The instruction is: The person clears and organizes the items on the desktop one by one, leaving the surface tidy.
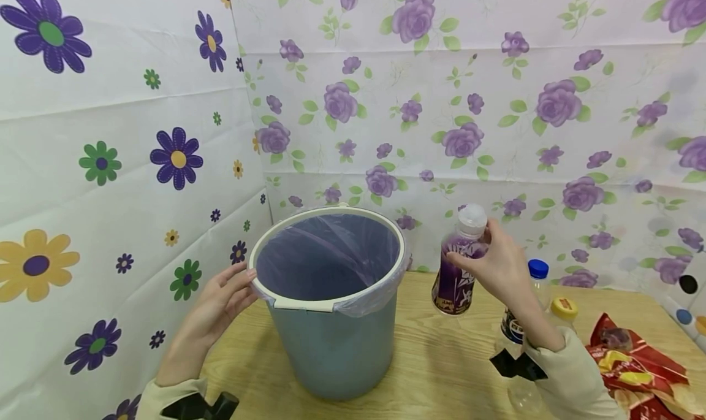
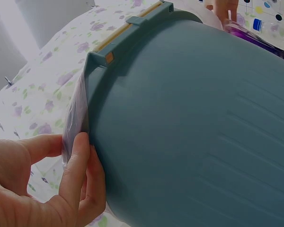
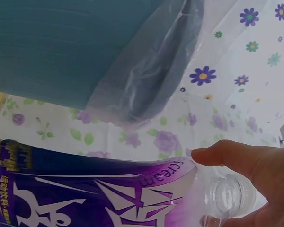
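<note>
Bin (image 1: pixel 336 352), blue-grey, one: upright on the wooden surface (image 1: pixel 425 377), lower centre of the head view, its mouth open, its pale rim (image 1: pixel 304 304) overhung by a thin clear liner (image 1: pixel 369 300).

Left hand (image 1: pixel 215 306), yours: at the rim, left of centre; fingers and thumb pinched together on the liner at the bin's edge.

Purple bottle (image 1: pixel 453 279), one: right of centre, near the bin but apart from it, nearly upright and apparently lifted off the surface. Contents: cannot tell.

Right hand (image 1: pixel 504 270), yours: fingers and thumb clamped on the bottle's upper part, below its pale top.

Further stock, lower right: blue-capped bottle (image 1: pixel 538 269); yellow-capped bottle (image 1: pixel 564 309), partly hidden by your forearm; red packets (image 1: pixel 640 358).

Handling note, in judgement: the step seems to be bringing the bottle to the bin. You would do well to raise its base above the rim before moving left, clear the overhanging liner, and let go only over the mouth. Keep the left pinch light but firm; a tug could pull the film loose or tip the bin.
</note>
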### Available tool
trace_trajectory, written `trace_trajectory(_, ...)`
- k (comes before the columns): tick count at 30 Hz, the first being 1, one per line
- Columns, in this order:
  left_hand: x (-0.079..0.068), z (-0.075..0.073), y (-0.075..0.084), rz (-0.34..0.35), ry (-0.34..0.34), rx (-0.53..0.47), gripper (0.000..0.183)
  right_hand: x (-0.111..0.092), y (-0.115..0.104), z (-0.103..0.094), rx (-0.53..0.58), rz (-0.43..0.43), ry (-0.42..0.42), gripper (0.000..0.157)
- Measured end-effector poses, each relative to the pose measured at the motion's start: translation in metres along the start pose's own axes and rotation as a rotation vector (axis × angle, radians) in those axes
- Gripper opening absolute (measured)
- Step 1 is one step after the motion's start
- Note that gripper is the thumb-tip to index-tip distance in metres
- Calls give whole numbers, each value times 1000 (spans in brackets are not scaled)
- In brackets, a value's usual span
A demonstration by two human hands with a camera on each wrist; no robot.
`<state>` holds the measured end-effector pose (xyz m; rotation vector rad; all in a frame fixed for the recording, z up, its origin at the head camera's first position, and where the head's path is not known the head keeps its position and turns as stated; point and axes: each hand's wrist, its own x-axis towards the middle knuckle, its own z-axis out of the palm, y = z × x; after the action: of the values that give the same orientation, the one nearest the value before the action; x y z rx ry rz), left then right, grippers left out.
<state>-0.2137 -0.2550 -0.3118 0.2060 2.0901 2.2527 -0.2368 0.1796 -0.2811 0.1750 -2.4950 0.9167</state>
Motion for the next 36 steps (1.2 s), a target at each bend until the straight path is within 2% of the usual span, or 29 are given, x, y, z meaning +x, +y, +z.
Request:
trace_trajectory(7,-1,0,0,4,-4,-5,72,3,-14,-8,19,-64,111,65)
trace_trajectory(17,-1,0,2,5,-9,-28,74,10,-31,-24,28,-117,159,59)
trace_trajectory(22,0,0,2,-1,-5,-24,74,14,-42,-33,47,-153,184,63)
trace_trajectory(28,1,1,2,0,3,-14,74,20,-58,-43,145,-205,249,71)
trace_trajectory(36,-1,0,1,3,-4,-26,73,24,-79,-51,250,-259,362,56)
